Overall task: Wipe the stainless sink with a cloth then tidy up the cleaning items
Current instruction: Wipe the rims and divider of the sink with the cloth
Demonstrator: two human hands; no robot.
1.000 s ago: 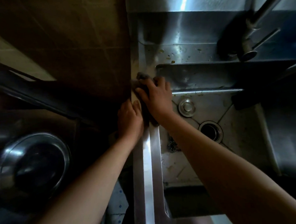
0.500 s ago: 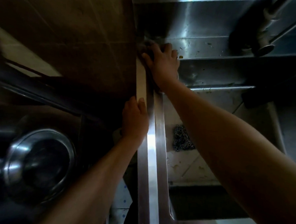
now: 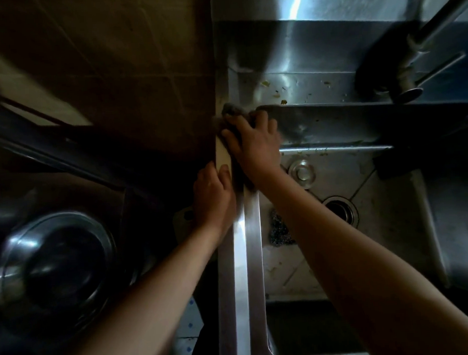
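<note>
The stainless sink (image 3: 392, 223) fills the right half of the view, its left rim (image 3: 250, 271) running toward me. My right hand (image 3: 255, 146) presses a dark grey cloth (image 3: 232, 111) onto the far left corner of that rim, fingers spread over it. Most of the cloth is hidden under the hand. My left hand (image 3: 213, 197) rests on the outer left edge of the rim, thumb on top, holding nothing. A steel wool scourer (image 3: 277, 229) lies in the basin by the left wall.
Food crumbs dot the back ledge (image 3: 304, 89). The faucet (image 3: 409, 86) hangs over the right back. A drain hole (image 3: 340, 209) and a round plug (image 3: 301, 171) sit in the basin. A steel bowl (image 3: 55, 262) stands low on the left, in the dark.
My right hand pushed the cloth along the rim to the back ledge, then drew it back toward me to the rim's corner. The left hand stayed on the rim edge.
</note>
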